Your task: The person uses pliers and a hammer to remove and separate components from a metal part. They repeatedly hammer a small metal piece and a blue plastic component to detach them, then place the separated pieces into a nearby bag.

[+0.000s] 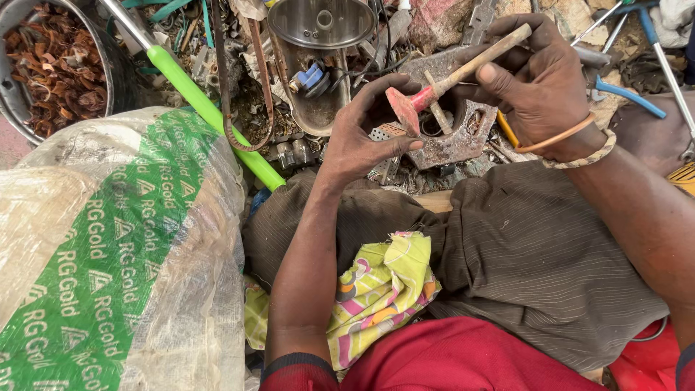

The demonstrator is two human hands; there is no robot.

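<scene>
My right hand [539, 83] grips the wooden handle of a small hammer [434, 90], whose red, worn head points down to the left. My left hand [362, 127] is cupped around the hammer head, thumb and fingers touching it. Just beneath lies a rusty metal block [463, 141] with holes in it. Two bangles circle my right wrist. Both forearms reach forward over my knees, which are covered in dark brown cloth.
A white and green woven sack [116, 246] fills the left side. A green-handled tool [210, 108] leans across scrap metal. A steel pot [318, 25] stands behind, a bowl of rusty shavings [54, 61] at top left. A patterned yellow cloth [384, 289] lies on my lap.
</scene>
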